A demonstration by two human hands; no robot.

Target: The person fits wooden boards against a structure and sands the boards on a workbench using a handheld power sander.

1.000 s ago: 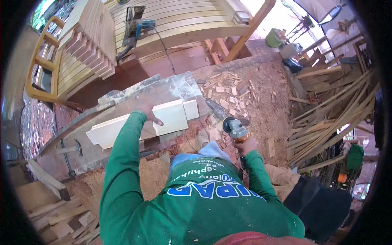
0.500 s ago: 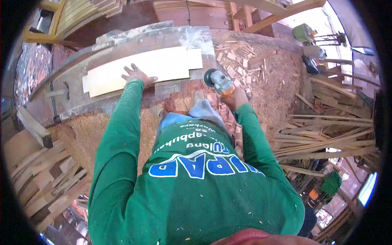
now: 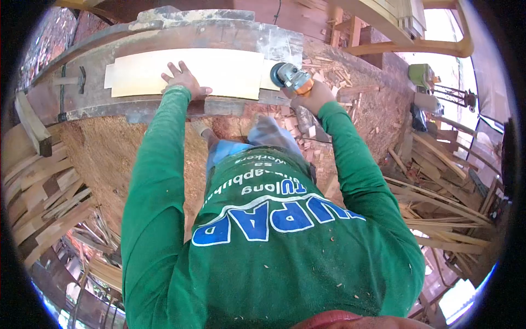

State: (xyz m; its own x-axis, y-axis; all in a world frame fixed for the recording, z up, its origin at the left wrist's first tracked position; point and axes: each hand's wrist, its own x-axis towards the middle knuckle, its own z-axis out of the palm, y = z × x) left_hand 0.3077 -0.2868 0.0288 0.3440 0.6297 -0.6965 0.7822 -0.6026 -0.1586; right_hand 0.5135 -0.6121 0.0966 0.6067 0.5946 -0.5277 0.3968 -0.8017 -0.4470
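My left hand [image 3: 183,82] lies flat with fingers spread on a long pale wooden board [image 3: 230,74], near its front edge. A second pale piece [image 3: 267,77] shows past the board's right end, and another bit shows at the left end. In my right hand [image 3: 312,96] is an angle grinder [image 3: 296,79] with a grey head and orange body. Its round disc [image 3: 278,74] is at the right end of the pale piece; whether it touches the wood I cannot tell.
The boards rest on a dusty workbench [image 3: 208,37]. A clamp-like metal bar [image 3: 82,80] lies at its left. Wood offcuts [image 3: 293,129] litter the sawdust-covered floor. Lumber is piled at left [image 3: 46,192] and right [image 3: 438,164]. A wooden frame [image 3: 405,46] stands at the back right.
My right hand has brought the grinder forward and left, from beside the bench to the right end of the pale pieces. The left hand stays flat on the board. The camera view has shifted.
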